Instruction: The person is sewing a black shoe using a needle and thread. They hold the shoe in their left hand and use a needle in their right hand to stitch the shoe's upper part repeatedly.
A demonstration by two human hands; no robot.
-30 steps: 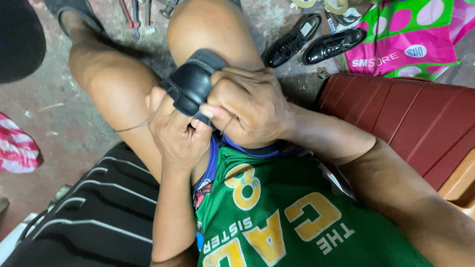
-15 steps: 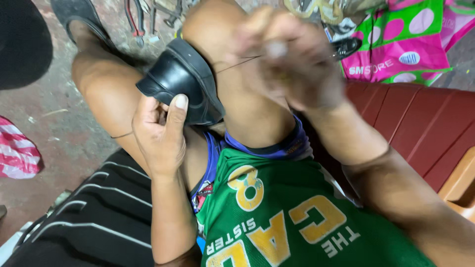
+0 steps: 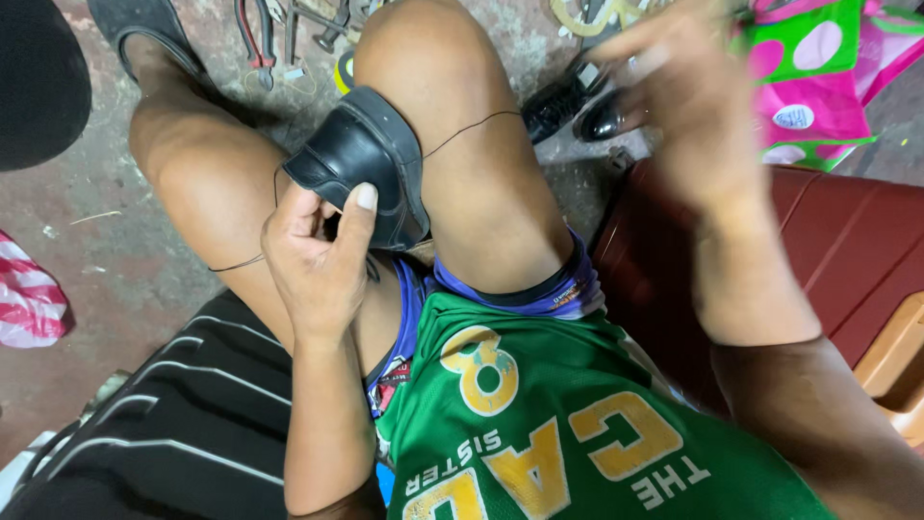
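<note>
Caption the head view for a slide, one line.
Left hand grips a black shoe between the knees while the blurred right hand draws thread taut.

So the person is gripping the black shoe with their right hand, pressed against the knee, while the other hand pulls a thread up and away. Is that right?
Not quite. The head view shows the left hand gripping the black shoe against the knee. The right hand, blurred and raised off to the side, is the one drawing the thread away. The rest stands.
</note>
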